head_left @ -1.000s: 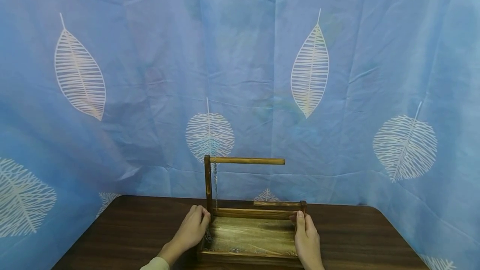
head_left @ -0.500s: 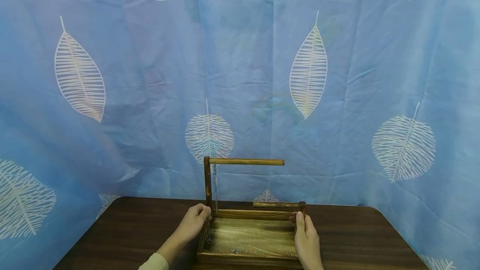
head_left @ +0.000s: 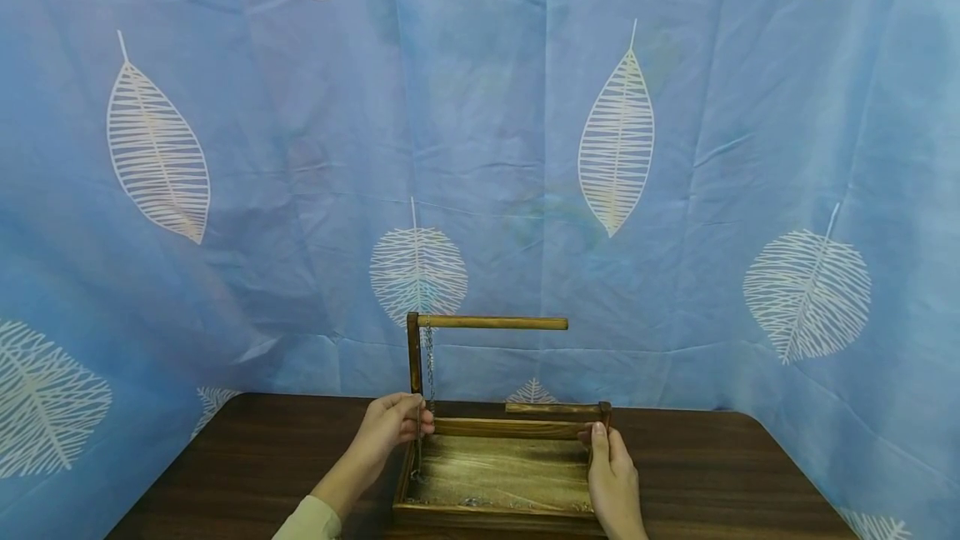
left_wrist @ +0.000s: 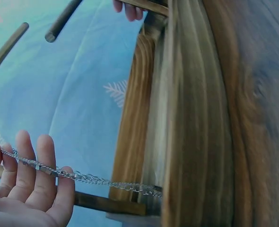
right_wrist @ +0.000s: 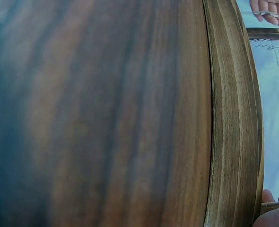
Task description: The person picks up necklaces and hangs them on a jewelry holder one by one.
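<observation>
A wooden jewelry stand [head_left: 495,515] has a shallow tray, a tall left post with a bar [head_left: 495,323], and a lower bar [head_left: 555,408] at the right. My left hand [head_left: 388,425] is beside the tall post and pinches a silver chain [left_wrist: 90,178] between thumb and forefinger. The other fingers spread behind the chain, whose lower end reaches into the tray's left side. Another chain [head_left: 430,365] hangs from the tall bar near its post. My right hand [head_left: 617,477] grips the tray's right side, thumb on the near face.
The stand sits on a dark wood table [head_left: 712,473]. Small silver pieces [head_left: 472,502] lie along the tray's front inside edge, too small to identify. Behind the table hangs a blue cloth [head_left: 495,148] with white leaf prints.
My left hand has risen slightly along the tall post, drawing the chain up out of the tray's left side. My right hand has stayed on the tray.
</observation>
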Demonstrator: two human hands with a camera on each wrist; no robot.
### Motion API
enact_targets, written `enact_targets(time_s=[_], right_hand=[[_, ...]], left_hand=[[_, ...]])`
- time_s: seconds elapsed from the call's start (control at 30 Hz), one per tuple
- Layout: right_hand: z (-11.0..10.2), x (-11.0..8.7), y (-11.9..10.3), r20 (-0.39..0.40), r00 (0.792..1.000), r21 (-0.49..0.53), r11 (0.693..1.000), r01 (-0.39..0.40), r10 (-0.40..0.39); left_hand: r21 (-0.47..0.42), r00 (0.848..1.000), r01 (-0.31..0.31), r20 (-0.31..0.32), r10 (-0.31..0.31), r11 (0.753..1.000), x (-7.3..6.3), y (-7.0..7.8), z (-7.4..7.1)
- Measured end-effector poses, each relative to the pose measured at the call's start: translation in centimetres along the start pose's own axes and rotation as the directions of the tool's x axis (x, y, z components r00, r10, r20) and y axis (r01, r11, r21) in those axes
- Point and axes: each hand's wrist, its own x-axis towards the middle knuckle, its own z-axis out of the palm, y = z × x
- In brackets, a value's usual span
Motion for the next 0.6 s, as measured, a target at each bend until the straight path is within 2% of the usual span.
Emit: enact_targets(time_s=[0.13,0.3,0.6], right_hand=[[0.0,0.0,0.0,-0.002,1.000,-0.002,1.000,0.004,-0.004],[0.0,0.0,0.0,-0.004,1.000,0.003,1.000,0.007,-0.007],[0.0,-0.1,0.0,-0.010,1.000,0.004,1.000,0.008,-0.008]], left_hand=[[-0.044,1.000,0.000,0.000,0.000,0.999,0.0,0.8,0.4],[-0.058,1.000,-0.013,-0.001,0.013,0.998,0.0,1.6,0.7],[-0.031,0.995,-0.103,-0.008,0.103,0.994,-0.1,3.3,1.1]])
